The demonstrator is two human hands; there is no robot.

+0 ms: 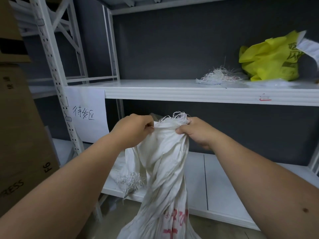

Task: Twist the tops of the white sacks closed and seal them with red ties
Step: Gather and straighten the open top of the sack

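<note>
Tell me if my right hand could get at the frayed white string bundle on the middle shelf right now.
Probably not yet. The right hand grips the gathered top of the white woven sack, as does the left hand. The path up to the frayed white string bundle looks open, but the hand would have to let go first.

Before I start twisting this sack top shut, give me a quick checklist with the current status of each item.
1. Left hand grips the sack top: ok.
2. Right hand grips the sack top: ok.
3. Mouth of the white sack gathered into a bunch: ok.
4. Frayed threads sticking out above the grip, none seen caught under the fingers: ok.
5. Red tie within reach: cannot tell, none in view.
6. Contents sitting low in the sack: cannot tell.
</note>
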